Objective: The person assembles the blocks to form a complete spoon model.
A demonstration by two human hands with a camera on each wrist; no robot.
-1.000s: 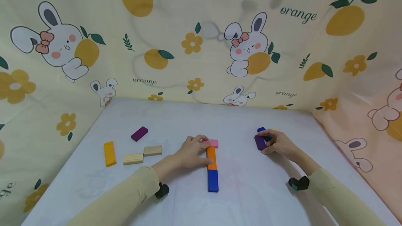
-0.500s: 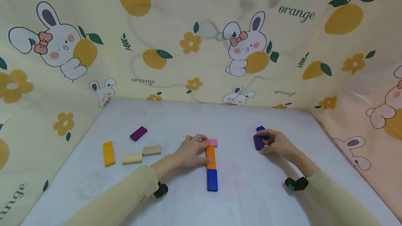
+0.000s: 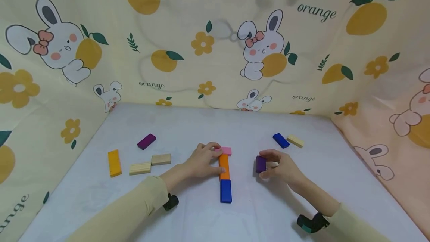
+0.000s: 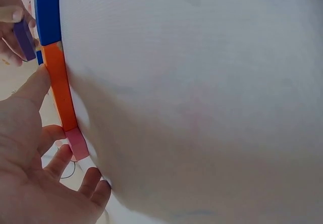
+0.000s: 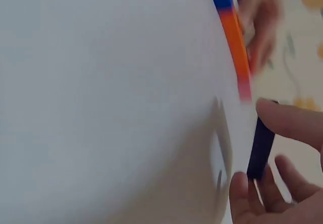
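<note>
A row of wooden blocks lies mid-table: a blue block (image 3: pixel 226 191) nearest, an orange block (image 3: pixel 224 161) beyond it, and a pink block (image 3: pixel 227 151) set crosswise at the far end. My left hand (image 3: pixel 201 163) rests beside the row, its thumb touching the orange block and its fingertips at the pink one. To the right, my right hand (image 3: pixel 284 167) pinches a purple block (image 3: pixel 260 164) between thumb and fingers. In the right wrist view that block, looking dark (image 5: pixel 261 148), is held off the table, with its shadow some way off.
At the left lie a yellow block (image 3: pixel 114 163), a dark magenta block (image 3: pixel 146 141) and two plain wood blocks (image 3: pixel 140 168). Back right, another blue block (image 3: pixel 281 140) lies beside a pale wood block (image 3: pixel 295 141). A printed cloth (image 3: pixel 188 18) walls the back and sides.
My right hand has carried the purple block left and nearer to me, away from the back-right blue block, uncovering the pale block there. My left hand stays at the row.
</note>
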